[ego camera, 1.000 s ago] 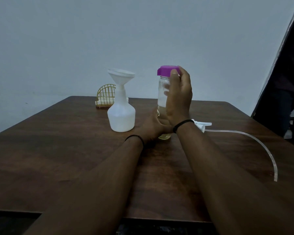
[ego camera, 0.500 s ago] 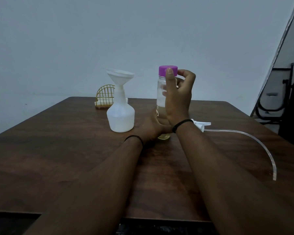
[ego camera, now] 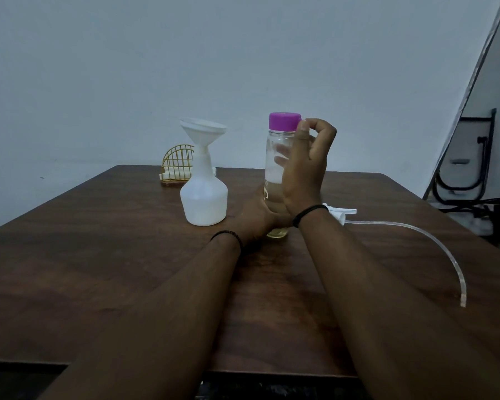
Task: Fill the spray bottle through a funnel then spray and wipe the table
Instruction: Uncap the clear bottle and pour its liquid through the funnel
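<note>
Bottle (ego camera: 276, 168) (purple-capped) in 2 hands

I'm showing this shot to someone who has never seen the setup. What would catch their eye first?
Probably the purple cap on the clear bottle at the table's middle, gripped low by the left hand while the right hand pinches the cap. Next, just left of it, the white spray bottle with a white funnel standing in its neck. Right of the hands, a spray head trails a long clear tube across the dark wooden table.

Right hand (ego camera: 306, 166) now off the purple cap's (ego camera: 284, 121) top, fingers curled beside its edge.
</note>
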